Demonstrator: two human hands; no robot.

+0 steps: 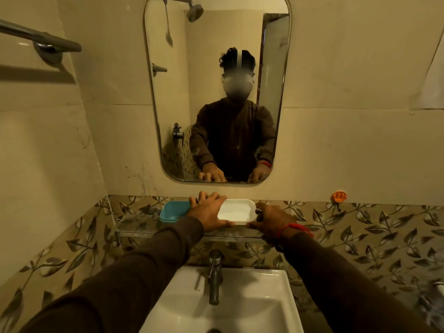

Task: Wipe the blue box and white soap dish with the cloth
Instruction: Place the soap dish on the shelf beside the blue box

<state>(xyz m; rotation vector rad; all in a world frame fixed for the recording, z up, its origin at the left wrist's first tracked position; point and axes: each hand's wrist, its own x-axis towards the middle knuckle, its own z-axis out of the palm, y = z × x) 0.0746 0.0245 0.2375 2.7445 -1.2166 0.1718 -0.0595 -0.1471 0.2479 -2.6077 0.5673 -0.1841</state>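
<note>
- Two hands on the white soap dish (237, 211), which sits on the glass shelf (134, 227) with the blue box (173, 211) just beside it.
- Left hand (209, 211) fingers spread wide, thumb on the near rim.
- Right hand (269, 218) pinches the right end.
- No cloth visible.
- Risk: dish slides off the narrow shelf into the sink (240, 306), or nudges the box over.
</note>
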